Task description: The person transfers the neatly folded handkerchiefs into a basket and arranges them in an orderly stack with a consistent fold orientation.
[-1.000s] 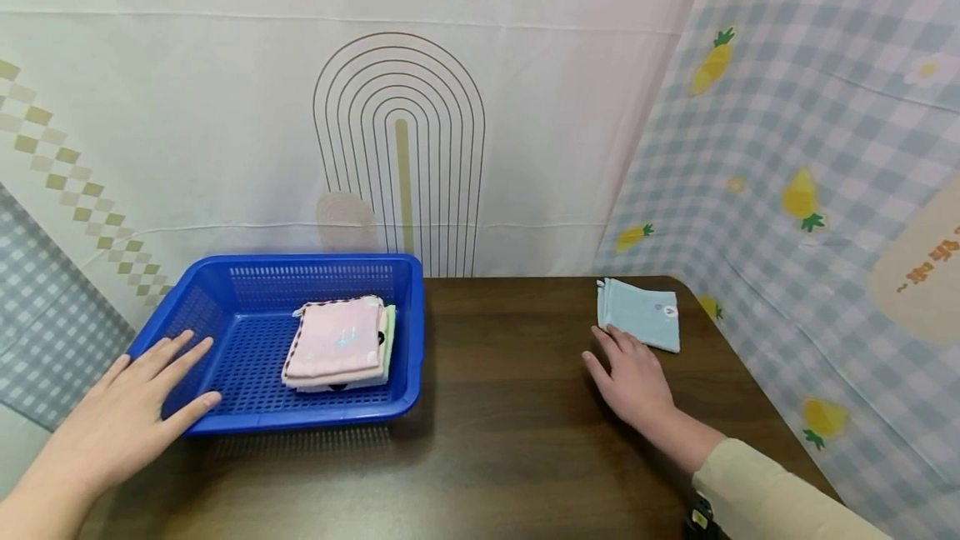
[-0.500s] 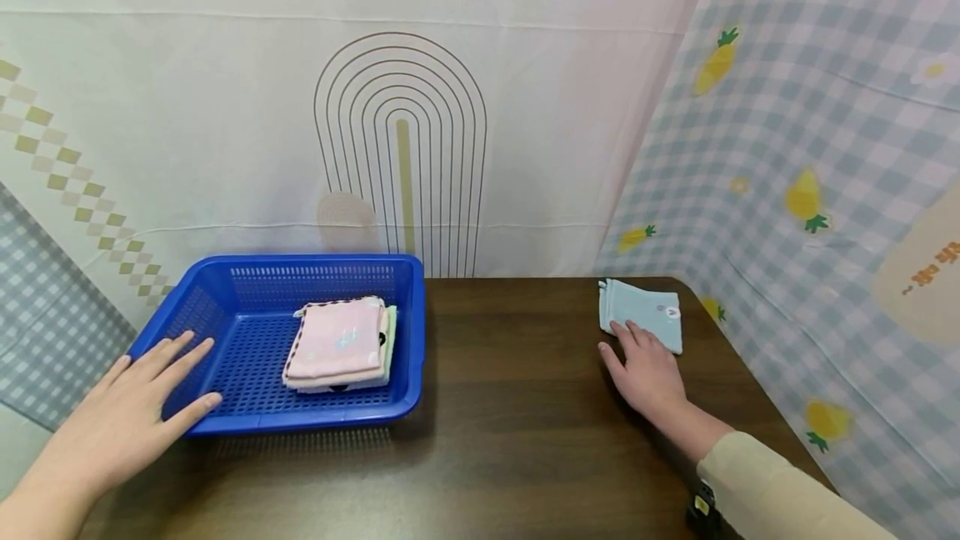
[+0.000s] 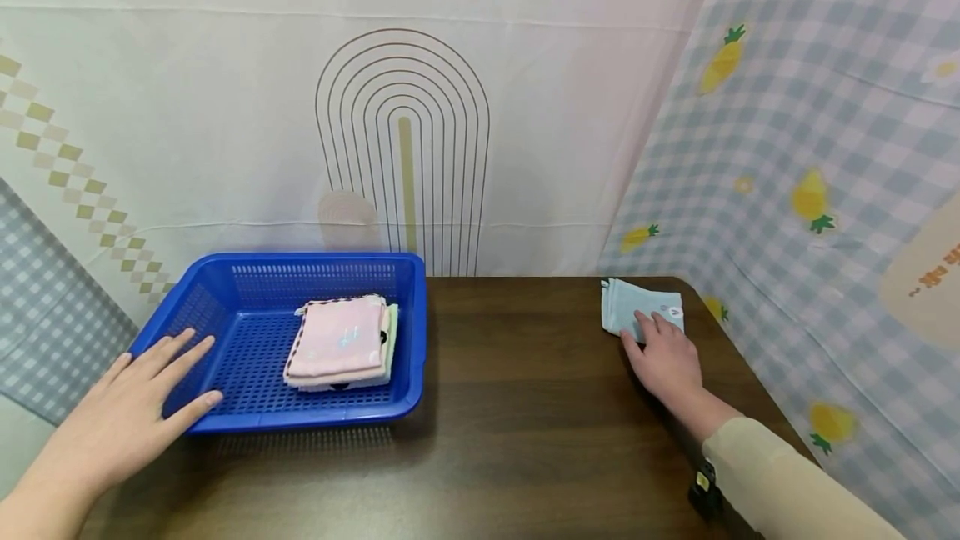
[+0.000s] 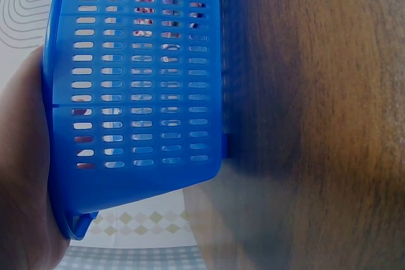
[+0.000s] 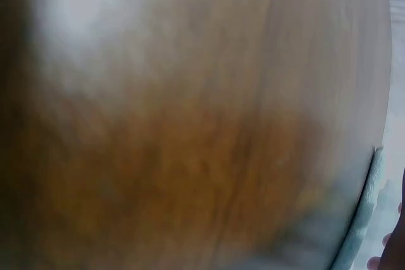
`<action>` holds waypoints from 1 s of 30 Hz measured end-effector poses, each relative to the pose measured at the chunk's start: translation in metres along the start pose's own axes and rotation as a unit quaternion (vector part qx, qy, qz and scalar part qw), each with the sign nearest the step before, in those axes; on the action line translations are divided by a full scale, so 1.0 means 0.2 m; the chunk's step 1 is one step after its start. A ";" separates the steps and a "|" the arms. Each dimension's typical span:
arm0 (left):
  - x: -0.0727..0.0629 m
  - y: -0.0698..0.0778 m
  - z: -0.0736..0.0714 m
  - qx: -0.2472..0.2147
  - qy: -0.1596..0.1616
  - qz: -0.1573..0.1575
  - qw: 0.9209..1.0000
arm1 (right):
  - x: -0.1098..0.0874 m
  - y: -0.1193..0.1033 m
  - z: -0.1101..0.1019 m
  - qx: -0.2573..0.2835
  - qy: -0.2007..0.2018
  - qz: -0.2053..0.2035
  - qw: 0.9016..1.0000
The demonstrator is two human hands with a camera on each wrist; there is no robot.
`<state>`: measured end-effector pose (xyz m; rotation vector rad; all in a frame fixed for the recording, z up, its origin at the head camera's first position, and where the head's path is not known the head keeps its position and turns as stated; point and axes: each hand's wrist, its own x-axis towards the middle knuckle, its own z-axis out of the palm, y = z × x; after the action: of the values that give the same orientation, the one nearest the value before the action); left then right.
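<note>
My left hand (image 3: 123, 415) lies with spread, straight fingers over the left front corner of a blue plastic basket (image 3: 300, 421). In the left wrist view, the hand rests along the rim of the slotted basket wall (image 4: 139, 175). Inside the basket, at its right, sits a stack of folded small towels (image 3: 337, 340), a pink one on top and pale green showing below. At the table's far right corner lies a folded light blue towel (image 3: 626, 307). My right hand (image 3: 667, 361) reaches over its front right part, fingertips on the cloth. The towel's edge (image 5: 361, 232) shows at the right wrist view's side.
The dark brown wooden table (image 3: 510, 407) carries the basket at left and the blue towel at right. A white patterned cloth (image 3: 540, 148) hangs behind it, and a checked cloth (image 3: 757, 148) with pineapples hangs along the right edge.
My right hand has slid to the right across the blue towel, uncovering more of its left part. My left hand, the basket and the stack stay put.
</note>
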<state>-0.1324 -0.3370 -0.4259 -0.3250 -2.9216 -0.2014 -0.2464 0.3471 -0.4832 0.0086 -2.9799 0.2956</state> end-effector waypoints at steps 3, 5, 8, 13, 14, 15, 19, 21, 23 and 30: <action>0.00 0.00 0.00 0.000 0.003 0.003 1.000 | 0.02 0.03 -0.01 0.001 0.000 0.009 1.000; 0.00 0.00 0.00 -0.001 0.002 0.004 1.000 | 0.03 0.04 -0.01 0.001 0.001 0.016 1.000; 0.00 0.00 0.00 -0.002 -0.001 0.003 1.000 | 0.04 0.06 0.00 0.001 -0.001 0.025 1.000; -0.01 -0.01 0.01 -0.002 -0.009 -0.002 1.000 | 0.07 0.07 0.00 0.005 -0.009 0.038 0.999; -0.01 -0.01 0.01 -0.002 -0.010 -0.003 1.000 | 0.07 0.07 0.00 0.006 -0.010 0.040 0.999; -0.01 -0.01 0.01 -0.001 -0.013 -0.004 1.000 | 0.08 0.08 0.00 0.005 -0.009 0.041 0.999; 0.00 -0.01 0.01 -0.001 -0.014 -0.003 1.000 | 0.10 0.09 0.00 0.002 -0.012 0.049 0.999; 0.00 -0.01 0.01 -0.003 -0.010 -0.001 1.000 | 0.11 0.09 0.00 -0.001 -0.015 0.055 0.998; 0.00 -0.01 0.01 -0.003 -0.009 0.000 1.000 | 0.13 0.10 0.00 0.001 -0.022 0.063 0.998; 0.00 -0.01 0.00 -0.004 -0.017 -0.003 1.000 | 0.17 0.12 0.01 0.014 -0.042 0.086 0.995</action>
<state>-0.1337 -0.3380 -0.4267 -0.3225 -2.9561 -0.2093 -0.2805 0.3707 -0.4840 -0.2382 -3.0640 0.3669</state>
